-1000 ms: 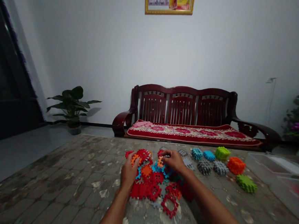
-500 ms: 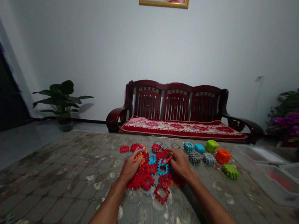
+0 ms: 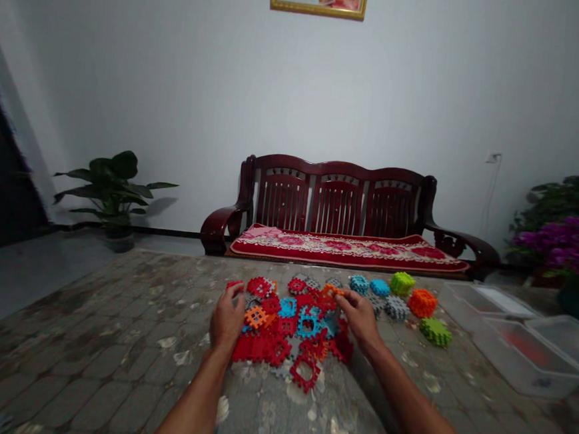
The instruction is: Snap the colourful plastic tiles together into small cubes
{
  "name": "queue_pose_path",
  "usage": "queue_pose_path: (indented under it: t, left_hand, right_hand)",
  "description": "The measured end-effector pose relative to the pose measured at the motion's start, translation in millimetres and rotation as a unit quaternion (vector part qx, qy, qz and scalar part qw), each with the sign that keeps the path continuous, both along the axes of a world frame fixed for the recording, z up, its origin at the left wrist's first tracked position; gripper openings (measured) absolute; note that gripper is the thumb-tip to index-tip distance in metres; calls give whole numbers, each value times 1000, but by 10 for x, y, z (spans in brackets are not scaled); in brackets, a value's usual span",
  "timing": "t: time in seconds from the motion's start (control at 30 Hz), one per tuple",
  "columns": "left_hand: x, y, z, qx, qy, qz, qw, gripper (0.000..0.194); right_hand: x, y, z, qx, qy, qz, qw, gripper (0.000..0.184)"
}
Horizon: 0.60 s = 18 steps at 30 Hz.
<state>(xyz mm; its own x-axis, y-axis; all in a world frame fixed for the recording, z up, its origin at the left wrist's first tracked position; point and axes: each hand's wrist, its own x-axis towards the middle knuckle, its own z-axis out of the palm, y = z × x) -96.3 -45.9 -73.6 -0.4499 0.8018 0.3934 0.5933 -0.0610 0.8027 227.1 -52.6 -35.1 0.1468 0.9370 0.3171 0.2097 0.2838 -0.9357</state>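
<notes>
A heap of flat interlocking plastic tiles (image 3: 291,327), mostly red with some orange, blue and grey, lies on the patterned table (image 3: 109,336). My left hand (image 3: 227,318) rests at the heap's left edge, fingers curled over a red tile (image 3: 235,285). My right hand (image 3: 361,314) is at the heap's right side, its fingertips pinched on an orange tile (image 3: 331,290). Beyond the right hand sit several assembled cubes: blue (image 3: 359,284), green (image 3: 402,283), orange (image 3: 422,302), grey (image 3: 396,308) and another green (image 3: 435,331).
Clear plastic tubs (image 3: 524,352) stand at the table's right. Behind the table is a dark wooden bench (image 3: 340,207) with a red cushion. A potted plant (image 3: 114,190) stands on the floor at left, purple flowers (image 3: 563,235) at right.
Both hands have spread apart: the left slid to the heap's left edge, the right moved up and right with an orange tile. The camera shifted slightly.
</notes>
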Motion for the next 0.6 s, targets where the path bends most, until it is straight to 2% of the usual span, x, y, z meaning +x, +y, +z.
queue_pose_path:
  t: [0.1,0.2,0.27,0.37,0.47,0.6]
  left_hand:
    - [-63,-17,8,-52,9,40,998,33]
    - [-101,-15,-5,-108,34,39,993,34]
    - [-112,-4,-21,-131,57,30,989,35]
    - [-114,9,-38,-142,83,24,986,37]
    - [-106,8,-29,-156,105,24,982,36]
    - [-88,-10,13,-177,127,12,976,35]
  right_hand:
    - [121,-65,-73,-92,127,-18,987,42]
    - [219,-99,-207,-133,171,-28,976,40]
    - [262,-86,-311,-129,155,-35,979,40]
    - [302,-41,-451,-83,92,-40,991,47]
    - [322,-16,-556,-57,36,-30,997,64]
    - [333,-32,-635,-69,19,15,997,84]
